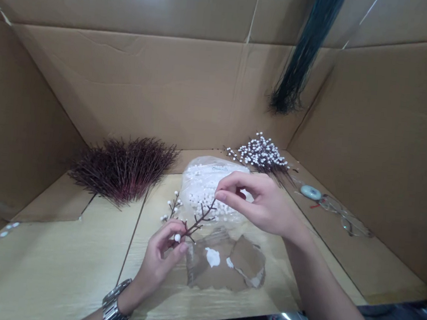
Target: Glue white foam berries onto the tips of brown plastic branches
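In my left hand (165,248) a dark brown branched twig (202,217) is pinched near its lower end, tilted up to the right. One white berry bead (177,237) shows on it beside my left fingers. My right hand (255,199) is closed in a pinch at the twig's upper tip; whether a bead sits between those fingertips is hidden. Behind the hands stands a clear plastic bag (197,176) of white beads. A small twig with white beads (174,204) lies left of the bag. Below the twig is a cardboard piece (198,272) with white glue-like blobs (212,257).
A heap of bare dark twigs (125,169) lies back left, a pile of white-beaded twigs (261,154) back right. Dark green strands (303,53) hang above. Along the right lie a pale blue oval object (310,192) and glasses (347,223). Cardboard walls (148,88) surround the table.
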A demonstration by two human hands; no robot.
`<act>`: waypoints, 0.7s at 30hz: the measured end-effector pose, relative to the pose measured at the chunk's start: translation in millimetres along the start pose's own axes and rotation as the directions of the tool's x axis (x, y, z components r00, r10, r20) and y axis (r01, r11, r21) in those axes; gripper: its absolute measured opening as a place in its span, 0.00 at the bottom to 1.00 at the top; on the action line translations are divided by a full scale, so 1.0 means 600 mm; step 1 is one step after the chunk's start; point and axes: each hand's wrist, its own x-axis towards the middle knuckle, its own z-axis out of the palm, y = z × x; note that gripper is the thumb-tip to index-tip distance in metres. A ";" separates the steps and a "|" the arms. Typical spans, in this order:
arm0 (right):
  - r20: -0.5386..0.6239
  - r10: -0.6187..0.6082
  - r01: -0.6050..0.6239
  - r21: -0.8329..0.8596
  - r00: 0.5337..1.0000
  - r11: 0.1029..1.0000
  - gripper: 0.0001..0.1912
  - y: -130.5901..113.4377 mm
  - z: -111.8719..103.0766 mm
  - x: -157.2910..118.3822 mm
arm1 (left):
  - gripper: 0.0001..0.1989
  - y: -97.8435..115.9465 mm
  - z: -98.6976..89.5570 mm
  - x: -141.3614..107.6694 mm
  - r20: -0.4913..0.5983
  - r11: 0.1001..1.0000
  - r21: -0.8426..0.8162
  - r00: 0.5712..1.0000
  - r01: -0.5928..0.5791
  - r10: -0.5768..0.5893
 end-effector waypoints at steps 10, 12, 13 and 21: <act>-0.040 0.034 -0.030 0.087 0.999 0.996 0.09 0.021 0.016 -0.002 | 0.04 -0.004 0.006 0.005 -0.037 0.993 0.097 0.997 -0.070 0.074; -0.046 0.038 -0.033 0.109 0.998 0.993 0.09 0.025 0.020 -0.002 | 0.04 -0.006 0.006 0.006 -0.020 0.992 0.106 0.998 -0.064 0.066; -0.048 0.042 -0.036 0.122 0.998 0.992 0.08 0.026 0.022 -0.001 | 0.03 -0.006 0.006 0.006 -0.012 0.993 0.105 0.998 -0.053 0.055; -0.290 0.213 -0.120 0.306 0.933 0.944 0.06 0.049 0.038 -0.028 | 0.06 0.002 0.007 0.009 -0.039 0.995 0.095 0.999 -0.027 0.031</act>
